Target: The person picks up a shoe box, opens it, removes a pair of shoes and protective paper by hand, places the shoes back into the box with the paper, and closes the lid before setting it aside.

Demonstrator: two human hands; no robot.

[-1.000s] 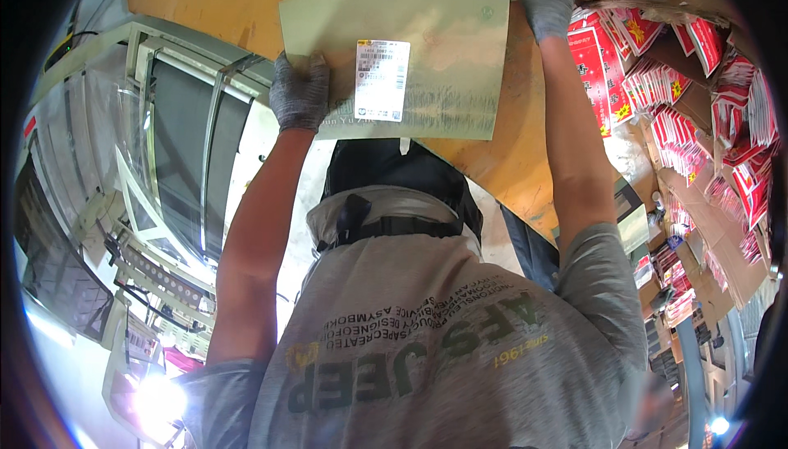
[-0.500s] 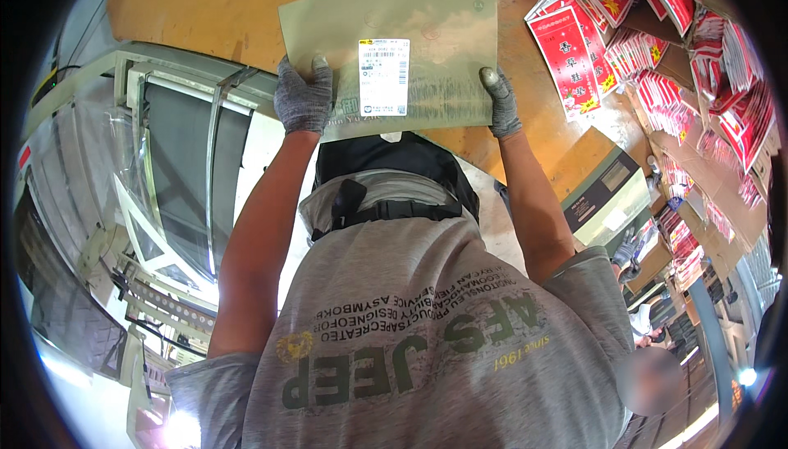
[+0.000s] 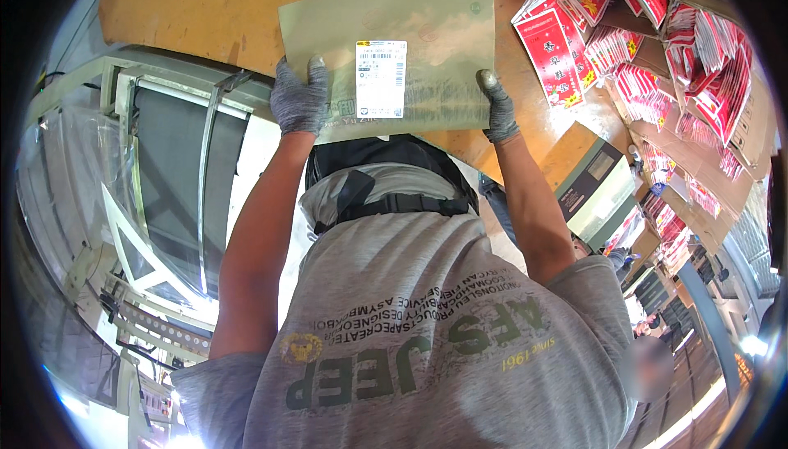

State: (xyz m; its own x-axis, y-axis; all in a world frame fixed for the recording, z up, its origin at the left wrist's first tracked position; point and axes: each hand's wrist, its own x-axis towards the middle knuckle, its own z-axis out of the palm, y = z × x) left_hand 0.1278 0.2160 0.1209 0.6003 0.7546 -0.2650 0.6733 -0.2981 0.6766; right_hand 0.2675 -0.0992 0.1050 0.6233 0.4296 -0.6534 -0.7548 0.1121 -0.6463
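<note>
A flat olive-green box (image 3: 435,55) is held up in front of me, its broad face toward me. A white printed label (image 3: 381,80) is stuck near the middle of that face. My left hand (image 3: 299,98), in a grey knit glove, grips the box's left edge with the thumb lying on the face. On the opposite edge my right hand (image 3: 497,106), gloved the same way, holds on with the thumb in front. The other fingers of both hands are largely hidden behind the box.
A wooden table (image 3: 189,6) stretches behind the box. Stacks of red printed packets (image 3: 552,57) fill cardboard cartons (image 3: 743,141) at the right. Another green and dark box (image 3: 597,176) lies at the table's right side. To the left stands a machine with a dark belt (image 3: 176,178) and clear plastic sheeting.
The view has shifted slightly, moving the packets and the right-hand box a little leftward. Both hands keep their hold on the green box. A gloved hand by the right-hand box has pulled back.
</note>
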